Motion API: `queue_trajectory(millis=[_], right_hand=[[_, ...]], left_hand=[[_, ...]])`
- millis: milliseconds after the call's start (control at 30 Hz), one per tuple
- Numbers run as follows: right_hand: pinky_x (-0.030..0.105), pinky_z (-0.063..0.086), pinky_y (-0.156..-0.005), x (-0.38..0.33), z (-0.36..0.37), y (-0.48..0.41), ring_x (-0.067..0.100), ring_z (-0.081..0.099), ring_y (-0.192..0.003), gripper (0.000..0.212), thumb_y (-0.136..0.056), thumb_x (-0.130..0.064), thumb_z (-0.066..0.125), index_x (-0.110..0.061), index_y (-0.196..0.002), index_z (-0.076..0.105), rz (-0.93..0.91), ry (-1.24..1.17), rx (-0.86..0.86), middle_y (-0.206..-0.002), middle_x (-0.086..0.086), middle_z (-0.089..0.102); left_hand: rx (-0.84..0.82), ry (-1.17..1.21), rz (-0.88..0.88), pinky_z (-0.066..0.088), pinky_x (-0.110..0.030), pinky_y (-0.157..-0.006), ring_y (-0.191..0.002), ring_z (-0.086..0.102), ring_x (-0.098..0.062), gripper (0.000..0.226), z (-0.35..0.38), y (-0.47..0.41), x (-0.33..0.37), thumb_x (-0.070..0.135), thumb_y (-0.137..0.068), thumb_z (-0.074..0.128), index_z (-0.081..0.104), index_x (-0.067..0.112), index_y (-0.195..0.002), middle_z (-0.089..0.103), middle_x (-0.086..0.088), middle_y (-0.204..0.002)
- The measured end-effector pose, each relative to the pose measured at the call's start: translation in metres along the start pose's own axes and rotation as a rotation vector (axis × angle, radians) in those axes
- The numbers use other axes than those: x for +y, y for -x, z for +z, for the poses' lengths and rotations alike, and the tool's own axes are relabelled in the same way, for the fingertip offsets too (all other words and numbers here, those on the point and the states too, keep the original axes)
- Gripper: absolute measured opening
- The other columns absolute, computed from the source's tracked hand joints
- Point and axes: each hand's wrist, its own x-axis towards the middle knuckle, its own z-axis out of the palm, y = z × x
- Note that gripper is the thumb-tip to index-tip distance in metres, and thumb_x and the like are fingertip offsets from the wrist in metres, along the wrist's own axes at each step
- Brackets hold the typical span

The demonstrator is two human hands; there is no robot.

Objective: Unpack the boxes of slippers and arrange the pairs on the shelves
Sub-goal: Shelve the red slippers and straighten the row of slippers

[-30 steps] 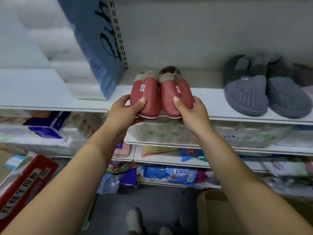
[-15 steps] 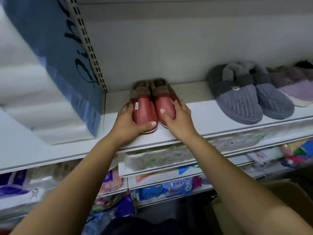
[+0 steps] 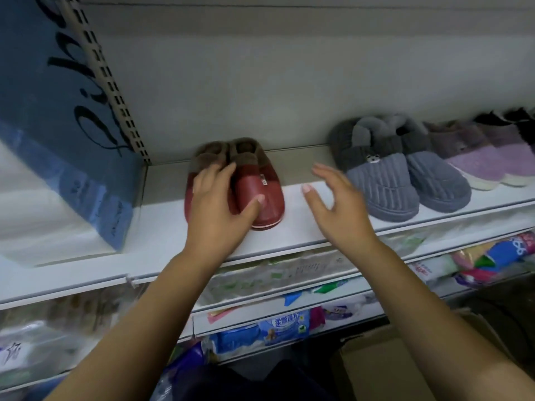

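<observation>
— Where are the red slippers [image 3: 260, 198]?

— On the white shelf [image 3: 162, 227], side by side and touching, toes towards the front edge and the brown furry collars towards the back wall. They stand between a blue board [image 3: 58, 111] leaning at the left and the grey slippers [image 3: 405, 180] on the right, apart from both.

— And the hands?

— The left hand [image 3: 217, 204] lies flat on the pair. Its fingers stretch over the left slipper and hide most of it, and the thumb reaches across onto the toe of the right one. It rests there and does not clutch.

— The right hand [image 3: 333, 204]?

— Spread open and holding nothing, a little blurred. It hangs over the bare strip of shelf between the red pair and the grey pair, close to the grey toe. I cannot tell whether it touches it.

— Anything further along?

— Purple slippers [image 3: 492, 160] just beside the grey ones. Packets [image 3: 283, 328] of goods fill the lower shelves, and a cardboard box [image 3: 376, 369] sits at the bottom right.
</observation>
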Motion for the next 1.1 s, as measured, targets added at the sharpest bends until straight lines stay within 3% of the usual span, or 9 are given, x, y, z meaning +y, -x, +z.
queue_trajectory(millis=[100,200,300,400,567,667,800,1100], right_hand=[[0.032,0.039,-0.109,0.046,-0.056,0.0,0.02,0.052,-0.127,0.037,-0.098,-0.033,0.059,-0.01,-0.127,0.062,-0.016,0.09,0.216,-0.135,0.005,0.059],[0.041,0.041,-0.107,0.1,-0.105,-0.01,0.032,0.051,-0.123,0.05,-0.094,-0.044,0.055,-0.007,-0.126,0.062,0.087,0.239,0.316,-0.129,0.013,0.061],[0.044,0.041,-0.108,0.154,-0.136,-0.027,0.034,0.049,-0.127,0.074,-0.084,-0.069,0.053,-0.015,-0.135,0.056,0.269,0.32,0.238,-0.136,0.011,0.058],[0.048,0.037,-0.113,0.193,-0.149,-0.033,0.033,0.044,-0.135,0.093,-0.076,-0.087,0.049,-0.025,-0.145,0.044,0.349,0.379,0.109,-0.149,0.007,0.049],[0.041,0.033,-0.111,0.196,-0.138,-0.024,0.036,0.034,-0.133,0.073,-0.086,-0.061,0.065,-0.025,-0.147,0.045,0.306,0.327,0.143,-0.15,0.007,0.044],[0.041,0.035,-0.111,0.191,-0.124,-0.016,0.034,0.033,-0.132,0.068,-0.086,-0.061,0.064,-0.026,-0.143,0.05,0.25,0.283,0.185,-0.148,0.001,0.047],[0.039,0.036,-0.11,0.179,-0.105,-0.01,0.031,0.032,-0.13,0.064,-0.089,-0.061,0.061,-0.027,-0.142,0.053,0.195,0.248,0.192,-0.146,0.003,0.047],[0.037,0.039,-0.109,0.166,-0.091,0.0,0.028,0.032,-0.13,0.062,-0.087,-0.057,0.067,-0.027,-0.14,0.057,0.096,0.192,0.138,-0.147,0.003,0.048]], left_hand=[[-0.108,0.051,0.088,0.024,-0.028,-0.12,-0.146,0.033,-0.021,0.074,0.038,-0.009,0.043,0.047,-0.09,0.07,0.044,0.013,-0.15,0.041,-0.007,-0.157],[-0.304,0.07,0.128,0.019,-0.032,-0.123,-0.153,0.021,-0.023,0.093,0.083,-0.013,0.084,0.06,-0.087,0.067,0.026,0.016,-0.159,0.023,-0.009,-0.167],[-0.521,0.071,0.107,0.013,-0.036,-0.125,-0.157,0.005,-0.024,0.115,0.126,-0.015,0.113,0.075,-0.079,0.063,0.002,0.024,-0.162,0.0,-0.008,-0.171],[-0.61,0.078,0.096,0.011,-0.038,-0.126,-0.157,-0.001,-0.025,0.126,0.159,-0.016,0.136,0.078,-0.076,0.065,-0.009,0.023,-0.161,-0.009,-0.009,-0.17],[-0.535,0.038,0.046,0.018,-0.04,-0.125,-0.157,0.006,-0.028,0.113,0.18,-0.015,0.14,0.072,-0.082,0.063,0.001,0.023,-0.163,-0.007,-0.01,-0.17],[-0.441,0.03,0.055,0.024,-0.039,-0.123,-0.155,0.013,-0.026,0.103,0.176,-0.005,0.129,0.069,-0.086,0.062,0.011,0.023,-0.162,0.0,-0.005,-0.17],[-0.369,0.04,0.015,0.02,-0.035,-0.123,-0.156,0.01,-0.023,0.096,0.16,0.007,0.111,0.064,-0.09,0.06,0.013,0.024,-0.162,-0.002,-0.004,-0.171],[-0.324,0.046,0.015,0.02,-0.029,-0.12,-0.156,0.012,-0.019,0.089,0.137,0.02,0.083,0.061,-0.091,0.059,0.017,0.027,-0.161,0.001,-0.002,-0.171]])
